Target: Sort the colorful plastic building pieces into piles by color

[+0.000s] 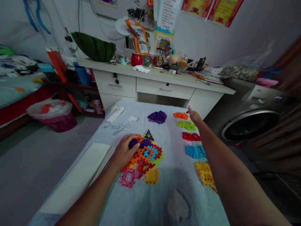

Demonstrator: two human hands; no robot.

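Observation:
Interlocking plastic building pieces lie on a light blue cloth. My left hand [125, 149] is at the left of a mixed pile [143, 155], its thumb and fingers curled around a purple piece [133, 143]. Orange, red, blue, green, yellow and pink pieces are heaped there. My right hand [194, 115] is stretched out to the far right, beside a small heap of orange pieces [181, 116]. Its visible finger points outward and no piece shows in it; the other fingers are mostly hidden. Below run groups of green [186, 125], red [191, 136], blue [195, 152] and yellow pieces [205, 174].
A purple heap [157, 117] lies at the cloth's far middle. White long boxes [77, 179] line the left edge. Behind stands a white desk [164, 89] with a watermelon half [94, 47] and clutter. A washing machine [251, 110] is at right, a pink bin [55, 116] at left.

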